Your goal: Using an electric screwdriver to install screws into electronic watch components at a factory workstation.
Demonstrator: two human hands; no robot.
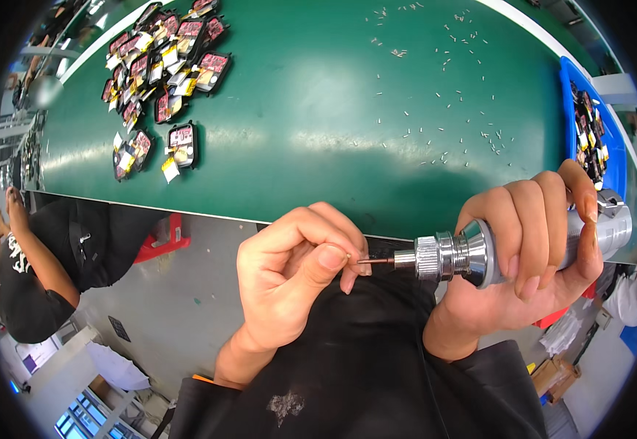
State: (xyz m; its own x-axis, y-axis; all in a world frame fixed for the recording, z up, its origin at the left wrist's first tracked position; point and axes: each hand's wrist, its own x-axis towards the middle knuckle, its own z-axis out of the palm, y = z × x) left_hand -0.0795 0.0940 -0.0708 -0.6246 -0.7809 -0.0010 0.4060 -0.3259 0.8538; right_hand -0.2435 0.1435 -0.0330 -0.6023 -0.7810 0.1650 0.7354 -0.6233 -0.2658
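Note:
My right hand (520,238) wraps round the grey body of an electric screwdriver (436,256), held level with its bit pointing left. The thin, copper-coloured bit (375,261) reaches my left hand (282,271). Thumb and forefinger of that hand pinch a tiny screw (348,256) at the bit's tip; fingertips hide most of it. Both hands are in front of the table's near edge, above my lap. Beyond them, several small silver screws (441,130) lie scattered on the green table (282,110).
Black casings with red boards and yellow-and-white tabs (179,66) are heaped at the table's far left. One casing (181,145) lies nearer. A blue bin (613,139) at the right holds similar casings. A person in black (36,278) sits at the left, by a red stool (165,238).

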